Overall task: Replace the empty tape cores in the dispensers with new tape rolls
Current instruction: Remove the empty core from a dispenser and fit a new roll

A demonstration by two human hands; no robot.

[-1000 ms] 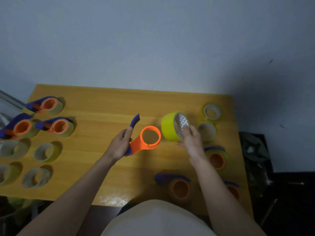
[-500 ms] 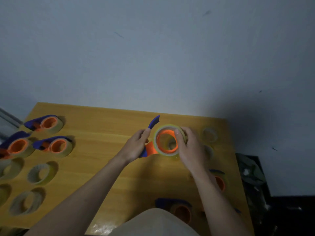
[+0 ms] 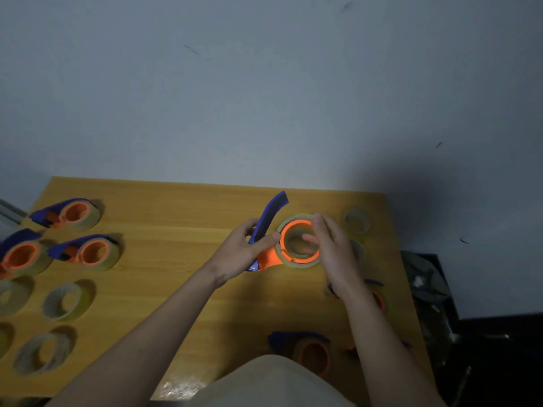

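- Left hand [image 3: 241, 251]: fingers and thumb curled round the handle of the orange plastic tape dispenser with a curved blue blade guard [image 3: 266, 230], holding it above the yellow wooden surface [image 3: 176, 212], right of centre.
- Right hand [image 3: 329, 245]: fingertips [image 3: 316, 220] pinch the far rim of the new roll of clear, yellow-tinted tape [image 3: 299, 264], another finger reaching into the hub opening; the roll sits round the dispenser's orange ring.
- Handling, as judged: the roll looks light and stiff, a rigid hoop on a card core; its smooth outer face is likely slippery, so the rim and inner edge are the better hold. The hub appears to be a split ring, probably giving a snug friction fit that wants even pressure.
- Dispenser: hard plastic, light; best held at the handle, clear of the guard tip where a cutter may lie.
- Left side of the surface: three loaded orange-and-blue dispensers [image 3: 85, 251] and several loose rolls or cores [image 3: 63, 301], which of the two being unclear.
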